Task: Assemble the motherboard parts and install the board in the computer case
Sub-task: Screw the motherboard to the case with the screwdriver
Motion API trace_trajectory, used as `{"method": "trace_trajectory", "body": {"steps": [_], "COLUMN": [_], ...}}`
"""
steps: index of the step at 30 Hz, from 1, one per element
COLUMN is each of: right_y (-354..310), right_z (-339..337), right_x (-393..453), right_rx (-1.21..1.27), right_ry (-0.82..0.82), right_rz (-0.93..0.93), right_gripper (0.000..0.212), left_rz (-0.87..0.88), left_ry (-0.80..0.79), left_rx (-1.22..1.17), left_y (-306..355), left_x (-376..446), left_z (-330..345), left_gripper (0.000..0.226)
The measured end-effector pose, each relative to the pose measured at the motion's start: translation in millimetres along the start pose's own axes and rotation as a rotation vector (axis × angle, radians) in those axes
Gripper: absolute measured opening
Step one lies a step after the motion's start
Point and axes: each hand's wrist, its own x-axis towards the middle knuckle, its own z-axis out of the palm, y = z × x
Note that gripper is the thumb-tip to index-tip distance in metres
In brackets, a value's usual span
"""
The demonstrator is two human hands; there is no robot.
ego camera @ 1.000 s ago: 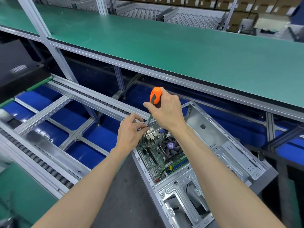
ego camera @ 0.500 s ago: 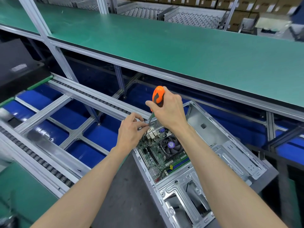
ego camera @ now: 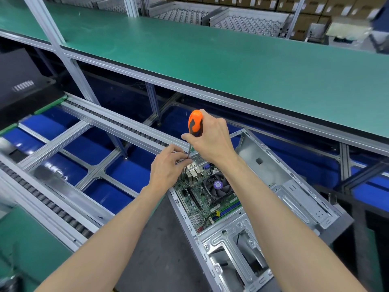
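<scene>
- Lower frame: two bare forearms rise from the bottom edge and converge just left of centre, above a dark grey floor strip.
- Lower right: the open computer case (ego camera: 280,209), bare metal, lies on its side with the cut-out drive bay panel nearest the viewer.
- Centre: the green motherboard (ego camera: 195,199) sits inside the case at its far end; a black cooler fan (ego camera: 219,186) with a purple hub label stands on the board's right part.
- Just left of centre: the left hand (ego camera: 166,165), fingers curled together, pinches the shaft of the screwdriver (ego camera: 195,125) low down, over the board's far left corner.
- Centre, above it: the right hand (ego camera: 212,140) grips the orange-and-black handle, fingers clamped round it; the tool stands nearly upright, tip down at the board's edge. The tip itself is too small to make out.
- Left: roller rails (ego camera: 42,199) on an aluminium frame over blue panels.
- Upper frame: a long green desk (ego camera: 231,60) runs across; beyond it, roller racks and cardboard boxes (ego camera: 303,20).
</scene>
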Motion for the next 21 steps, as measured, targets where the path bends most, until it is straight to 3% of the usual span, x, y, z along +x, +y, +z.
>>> {"method": "trace_trajectory", "body": {"steps": [5,10,13,16,19,21], "right_y": [-1,-10,-16,-23,-31,-34], "right_z": [4,-2,-13,-16,-11,-10], "right_x": [1,2,6,12,15,15], "right_rx": [0.0,-0.109,-0.082,-0.158,-0.269,-0.378], "right_ry": [0.019,0.015,0.017,-0.096,-0.114,-0.07], "right_rz": [0.0,-0.115,-0.225,-0.225,-0.182,-0.18], "right_gripper": [0.036,0.057,0.041,0.02,0.017,0.018], "left_rz": [-0.044,-0.071,-0.019,-0.01,-0.089,-0.163], "left_ry": [-0.066,-0.057,-0.063,-0.054,-0.04,-0.027], "left_rx": [-0.027,-0.034,-0.03,-0.021,-0.103,-0.202], "left_y": [9,10,11,8,10,13], "left_x": [5,3,0,-1,-1,-1], "left_z": [-2,-1,-1,1,0,-2], "left_gripper": [0.005,0.008,0.012,0.013,0.012,0.025]}}
